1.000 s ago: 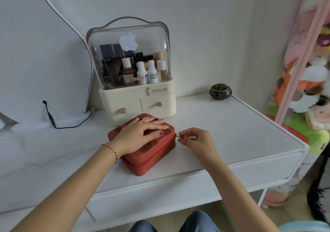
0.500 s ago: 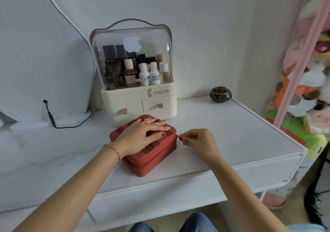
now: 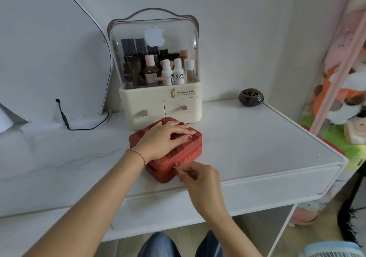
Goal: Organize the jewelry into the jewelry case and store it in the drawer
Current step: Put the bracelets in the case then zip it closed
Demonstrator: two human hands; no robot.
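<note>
Spanning the view, the white table (image 3: 257, 138) carries the red jewelry case (image 3: 184, 151) near its front edge. Pressing flat with straight fingers, the left hand (image 3: 166, 140) steadies the lid, seemingly against the zip's drag. Right hand (image 3: 200, 179) fingers pinch the small zipper pull (image 3: 175, 166) at the near corner.

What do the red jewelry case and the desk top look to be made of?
Jewelry case: likely faux leather, matte red, with ribbed panels and a zip seam round its side. Desk top: glossy white with faint grey veining, so marble-look stone or laminate; which one cannot be told.
</note>
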